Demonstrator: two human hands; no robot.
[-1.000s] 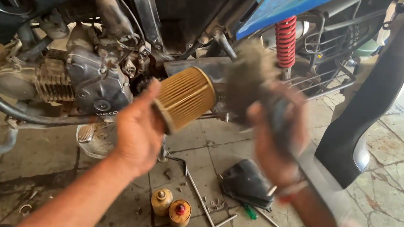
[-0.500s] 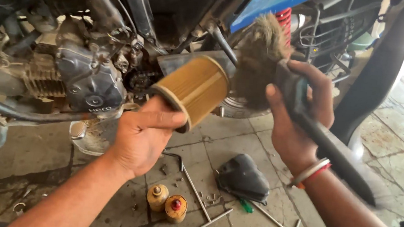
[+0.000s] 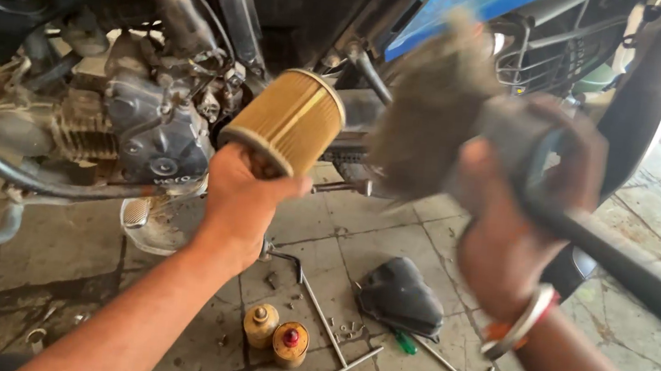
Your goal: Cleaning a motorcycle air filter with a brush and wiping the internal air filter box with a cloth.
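My left hand (image 3: 243,197) grips a cylindrical yellow pleated air filter (image 3: 288,120) by its near end and holds it up in front of the motorcycle engine (image 3: 132,128). My right hand (image 3: 506,228) is closed around the dark handle of a long brush or duster (image 3: 436,111), whose frayed grey head is motion-blurred just right of the filter. A bangle sits on my right wrist. The brush's dark shaft runs off to the lower right.
A motorcycle stands ahead, with a blue panel (image 3: 464,3) and a black rear tyre (image 3: 642,104). On the tiled floor lie a black plastic cover (image 3: 401,295), long T-handle wrenches (image 3: 324,324), a green-handled tool (image 3: 405,345) and two small yellow bottles (image 3: 274,335).
My right hand has swung the brush rightwards and away from the filter, blurring it. My left hand has kept the filter raised at roughly the same spot, tilting it slightly.
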